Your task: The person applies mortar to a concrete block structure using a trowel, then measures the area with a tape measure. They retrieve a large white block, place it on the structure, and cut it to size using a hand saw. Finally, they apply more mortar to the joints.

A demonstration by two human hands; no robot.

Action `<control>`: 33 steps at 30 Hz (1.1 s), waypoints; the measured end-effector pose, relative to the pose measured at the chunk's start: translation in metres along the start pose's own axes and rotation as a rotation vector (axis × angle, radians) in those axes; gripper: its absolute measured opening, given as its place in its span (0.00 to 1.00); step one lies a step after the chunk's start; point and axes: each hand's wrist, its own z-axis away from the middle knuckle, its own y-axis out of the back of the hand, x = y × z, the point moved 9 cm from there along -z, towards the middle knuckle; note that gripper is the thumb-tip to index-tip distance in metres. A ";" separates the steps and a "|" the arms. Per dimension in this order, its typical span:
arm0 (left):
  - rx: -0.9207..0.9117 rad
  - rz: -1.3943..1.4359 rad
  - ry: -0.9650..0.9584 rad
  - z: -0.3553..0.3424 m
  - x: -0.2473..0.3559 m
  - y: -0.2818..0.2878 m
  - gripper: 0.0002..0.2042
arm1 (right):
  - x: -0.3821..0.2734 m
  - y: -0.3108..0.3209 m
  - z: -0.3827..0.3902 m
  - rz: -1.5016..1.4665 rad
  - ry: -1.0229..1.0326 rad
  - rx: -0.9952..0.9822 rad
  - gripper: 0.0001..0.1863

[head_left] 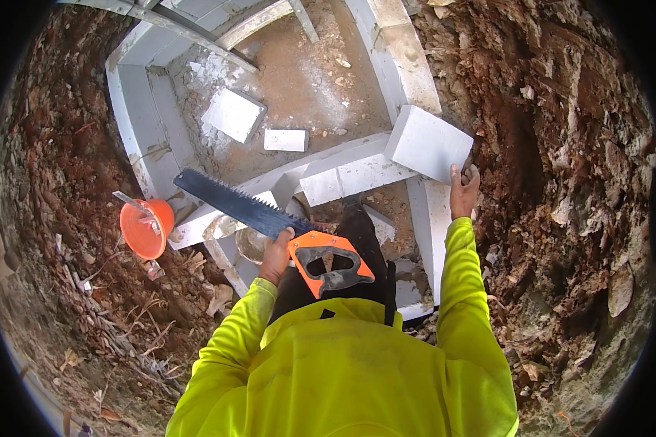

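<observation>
My left hand [275, 256] is closed round a hand saw, gripping it where the dark toothed blade [237, 206] meets the orange and black handle [330, 264]. The blade points to the far left, and the handle hangs over my legs. On the right, my right hand [463, 191] grips the near right corner of a white block [429, 143]. That block lies tilted across the wall corner, partly over another white block [357, 170]. The fingers under the corner are partly hidden.
Low white block walls [408, 65] surround a pit with a sandy floor. Two loose blocks, a larger one [233, 115] and a smaller one [286, 140], lie inside. An orange bucket [147, 229] with a tool in it stands left. Metal bars [197, 38] cross the far left; rough earth banks flank both sides.
</observation>
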 end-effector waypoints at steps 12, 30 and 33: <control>0.324 0.304 0.152 0.079 -0.063 0.087 0.12 | 0.069 -0.055 -0.052 -0.248 -0.249 -0.207 0.47; 0.332 0.482 0.245 0.101 -0.129 0.096 0.09 | 0.081 -0.101 -0.006 -0.619 -0.383 -0.204 0.45; 0.296 0.385 0.188 0.106 -0.135 0.098 0.11 | 0.044 -0.108 0.004 -0.583 -0.242 -0.224 0.37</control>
